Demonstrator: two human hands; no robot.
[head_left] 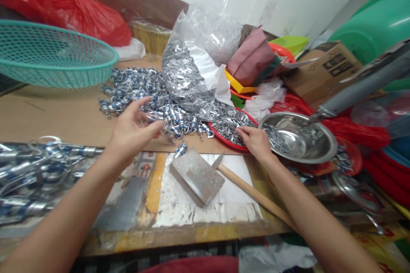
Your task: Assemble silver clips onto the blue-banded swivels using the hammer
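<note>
My left hand (pixel 133 130) hovers with thumb and fingers apart over the near edge of a pile of blue and silver metal fittings (pixel 137 83). It looks slightly blurred, and nothing shows in its grasp. At the red dish (pixel 229 140), my right hand (pixel 254 140) has its fingertips pinched together over small flat metal pieces (pixel 224 121). Whatever lies between those fingertips is too small to make out. A metal block (pixel 197 178) rests between my arms, with one loose fitting (pixel 181 149) behind it. Beside the block lies a hammer (pixel 253 192) with a wooden handle.
A clear bag (pixel 185 70) of metal pieces leans behind the dish. To the right stands a steel bowl (pixel 294 136), with a grey tool (pixel 361 81) above it. A turquoise basket (pixel 57 55) is at left, above more fittings (pixel 48 170). A cardboard box (pixel 329 72) sits behind.
</note>
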